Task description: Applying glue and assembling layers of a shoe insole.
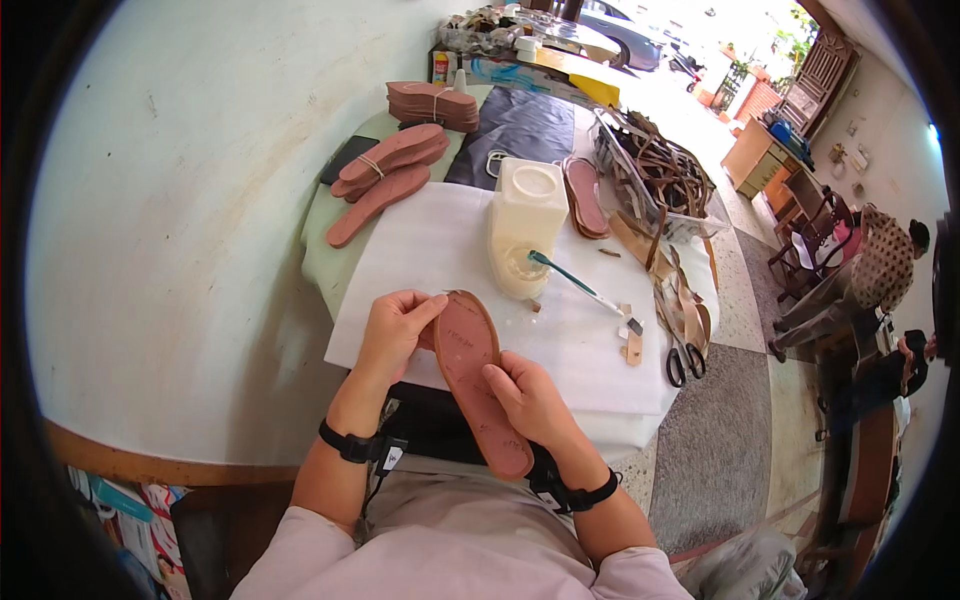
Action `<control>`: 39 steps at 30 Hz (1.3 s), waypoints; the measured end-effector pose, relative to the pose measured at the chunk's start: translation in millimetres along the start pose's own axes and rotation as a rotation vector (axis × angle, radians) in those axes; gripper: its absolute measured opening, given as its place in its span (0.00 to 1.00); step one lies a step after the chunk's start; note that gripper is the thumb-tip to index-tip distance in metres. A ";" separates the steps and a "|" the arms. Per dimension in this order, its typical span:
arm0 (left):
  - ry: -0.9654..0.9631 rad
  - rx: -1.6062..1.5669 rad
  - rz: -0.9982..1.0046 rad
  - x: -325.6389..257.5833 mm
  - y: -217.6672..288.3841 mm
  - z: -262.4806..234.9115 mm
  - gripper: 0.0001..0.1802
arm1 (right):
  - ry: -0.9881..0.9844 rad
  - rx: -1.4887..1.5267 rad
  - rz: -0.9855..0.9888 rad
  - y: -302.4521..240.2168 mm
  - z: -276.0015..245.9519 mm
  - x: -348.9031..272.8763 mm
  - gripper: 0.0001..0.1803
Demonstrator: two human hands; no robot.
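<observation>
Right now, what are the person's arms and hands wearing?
Both hands are bare, with no gloves. The left hand and the right hand each have a black band at the wrist, with a small clip and cable hanging by the left one. Pale pinkish sleeves cover the upper arms.

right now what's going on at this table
A person sits at a white-covered table, holding a reddish-brown sandal sole in both hands. The left hand pinches its far end; the right hand grips its near half. Ahead stand a whitish plastic jug with a green-handled brush at its base, stacks of soles, a pile of leather straps and scissors.
</observation>
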State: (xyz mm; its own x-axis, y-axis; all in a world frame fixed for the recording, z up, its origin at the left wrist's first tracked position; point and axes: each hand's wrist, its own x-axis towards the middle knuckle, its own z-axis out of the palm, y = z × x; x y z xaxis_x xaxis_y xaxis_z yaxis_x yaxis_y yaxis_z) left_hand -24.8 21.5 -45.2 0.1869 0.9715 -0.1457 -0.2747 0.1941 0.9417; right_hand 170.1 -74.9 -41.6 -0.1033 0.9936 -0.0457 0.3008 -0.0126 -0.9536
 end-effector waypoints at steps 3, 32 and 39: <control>-0.025 0.018 0.024 1.8 -6.8 -6.7 0.13 | 0.000 0.027 -0.014 2.9 1.2 0.3 0.16; -0.069 0.015 -0.002 -1.1 -7.0 -9.2 0.11 | 0.069 0.023 -0.034 9.9 1.5 1.2 0.16; -0.098 0.016 -0.024 1.6 -3.9 -9.6 0.09 | 0.066 0.036 -0.036 5.6 1.5 0.9 0.16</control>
State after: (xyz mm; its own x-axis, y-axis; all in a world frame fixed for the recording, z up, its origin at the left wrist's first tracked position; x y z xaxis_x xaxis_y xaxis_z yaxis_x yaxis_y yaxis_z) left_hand -32.5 23.6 -52.1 0.2848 0.9484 -0.1391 -0.2538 0.2145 0.9432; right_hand 170.3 -74.2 -47.4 -0.0504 0.9987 0.0075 0.2634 0.0206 -0.9645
